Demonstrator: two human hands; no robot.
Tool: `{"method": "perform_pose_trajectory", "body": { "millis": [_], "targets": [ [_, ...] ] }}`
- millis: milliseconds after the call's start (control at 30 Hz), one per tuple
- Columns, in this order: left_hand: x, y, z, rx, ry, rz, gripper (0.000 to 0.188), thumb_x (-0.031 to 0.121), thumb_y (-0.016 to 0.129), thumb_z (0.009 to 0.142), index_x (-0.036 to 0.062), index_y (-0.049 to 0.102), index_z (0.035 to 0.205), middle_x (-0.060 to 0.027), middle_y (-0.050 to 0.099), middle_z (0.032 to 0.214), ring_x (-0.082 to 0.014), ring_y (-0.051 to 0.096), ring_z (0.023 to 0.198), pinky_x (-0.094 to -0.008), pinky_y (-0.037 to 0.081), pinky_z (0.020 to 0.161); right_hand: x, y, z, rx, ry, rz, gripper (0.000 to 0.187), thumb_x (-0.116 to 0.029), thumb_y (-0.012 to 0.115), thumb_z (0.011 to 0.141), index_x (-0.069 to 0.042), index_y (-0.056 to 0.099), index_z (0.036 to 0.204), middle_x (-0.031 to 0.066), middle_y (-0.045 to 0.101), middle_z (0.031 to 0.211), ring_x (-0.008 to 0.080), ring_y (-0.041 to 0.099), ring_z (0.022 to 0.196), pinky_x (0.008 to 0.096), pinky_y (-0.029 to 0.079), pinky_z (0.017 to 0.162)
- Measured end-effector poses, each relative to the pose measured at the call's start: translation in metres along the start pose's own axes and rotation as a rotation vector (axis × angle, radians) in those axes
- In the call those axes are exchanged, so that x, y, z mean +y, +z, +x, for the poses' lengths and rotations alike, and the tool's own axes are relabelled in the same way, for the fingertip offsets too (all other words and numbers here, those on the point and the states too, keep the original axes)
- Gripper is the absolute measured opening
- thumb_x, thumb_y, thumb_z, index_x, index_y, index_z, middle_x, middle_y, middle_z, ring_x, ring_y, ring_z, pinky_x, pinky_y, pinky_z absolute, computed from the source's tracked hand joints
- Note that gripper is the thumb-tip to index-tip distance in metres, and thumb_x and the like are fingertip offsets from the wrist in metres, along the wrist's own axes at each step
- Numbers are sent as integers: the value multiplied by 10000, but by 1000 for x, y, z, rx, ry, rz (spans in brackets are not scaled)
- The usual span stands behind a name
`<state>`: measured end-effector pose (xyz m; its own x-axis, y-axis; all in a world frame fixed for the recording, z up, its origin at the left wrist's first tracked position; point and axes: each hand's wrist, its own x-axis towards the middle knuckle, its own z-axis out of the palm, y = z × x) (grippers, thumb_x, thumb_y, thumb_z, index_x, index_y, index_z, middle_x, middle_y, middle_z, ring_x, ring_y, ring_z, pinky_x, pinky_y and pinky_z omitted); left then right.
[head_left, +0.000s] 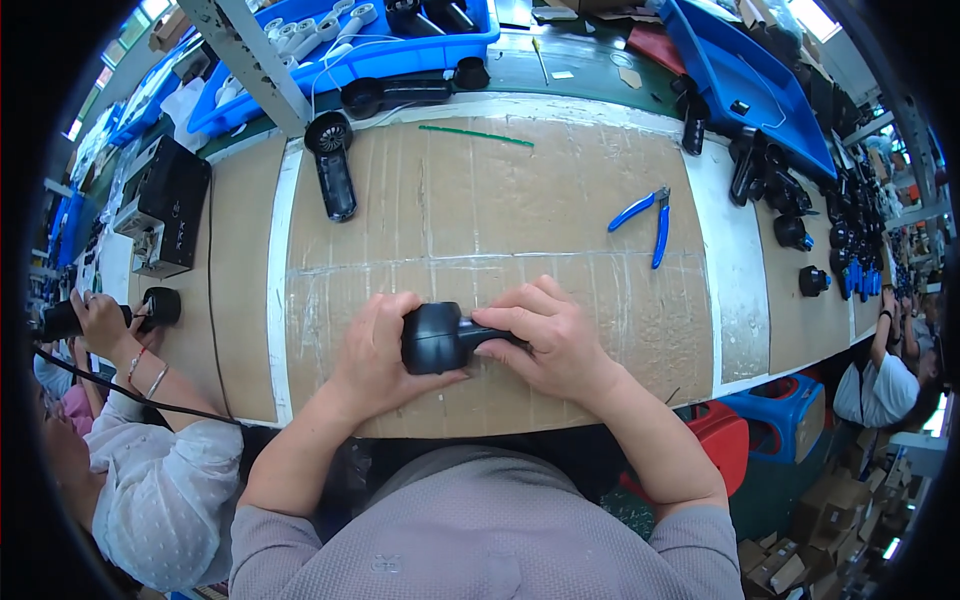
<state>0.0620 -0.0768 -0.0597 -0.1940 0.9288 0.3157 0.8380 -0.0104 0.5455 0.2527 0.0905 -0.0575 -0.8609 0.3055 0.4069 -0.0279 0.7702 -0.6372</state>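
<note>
Over the near middle of the cardboard-covered table, both hands hold one black hair dryer (432,340). My left hand (378,352) is closed around its round head, thumb and fingers at the left side. The dryer's slim handle points right, and my right hand (548,338) is wrapped around it, hiding most of its length. At the far left of the cardboard lies another black hair dryer (335,170), its round vented end facing up. Blue-handled cutting pliers (645,222) rest with their handles spread, to the far right of my hands.
A green strip (476,135) lies at the cardboard's far edge. Blue trays (390,50) stand behind, one with white parts. Several black parts (860,220) line the right side. A black metal box (172,205) stands left, near a co-worker's hands (105,325). Stools (775,415) stand at right.
</note>
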Motion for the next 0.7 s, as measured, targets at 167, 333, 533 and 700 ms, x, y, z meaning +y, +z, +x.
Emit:
{"method": "perform_pose_trajectory", "body": {
  "millis": [167, 333, 533, 700],
  "targets": [
    [-1, 1, 1, -1, 4, -3, 829, 329, 971, 641, 48, 489, 1255, -118, 596, 1046, -278, 603, 861, -385, 526, 774, -4, 2, 0, 10, 31, -32, 248, -138, 817, 820, -98, 770, 1060, 14, 680, 1005, 183, 543, 866, 297, 455, 832],
    [1, 0, 3, 12, 11, 2, 817, 312, 969, 643, 47, 492, 1251, -120, 595, 1044, -281, 601, 865, -387, 523, 786, -8, -2, 1, -10, 113, -23, 233, -140, 816, 823, -106, 769, 1049, 13, 679, 1000, 178, 543, 868, 302, 430, 867],
    [0, 1, -1, 24, 40, 14, 805, 305, 961, 655, 46, 491, 1255, -121, 594, 1044, -283, 601, 866, -389, 521, 790, -12, -1, 1, -40, 239, 59, 225, -143, 817, 827, -115, 769, 1046, 9, 677, 986, 173, 542, 875, 302, 411, 883],
    [-1, 2, -1, 22, 51, 13, 805, 309, 957, 662, 44, 488, 1260, -121, 593, 1045, -285, 601, 868, -388, 521, 789, -15, -3, 1, -41, 186, -18, 230, -144, 820, 827, -119, 770, 1050, 3, 668, 971, 171, 539, 884, 309, 408, 888]
  ]
}}
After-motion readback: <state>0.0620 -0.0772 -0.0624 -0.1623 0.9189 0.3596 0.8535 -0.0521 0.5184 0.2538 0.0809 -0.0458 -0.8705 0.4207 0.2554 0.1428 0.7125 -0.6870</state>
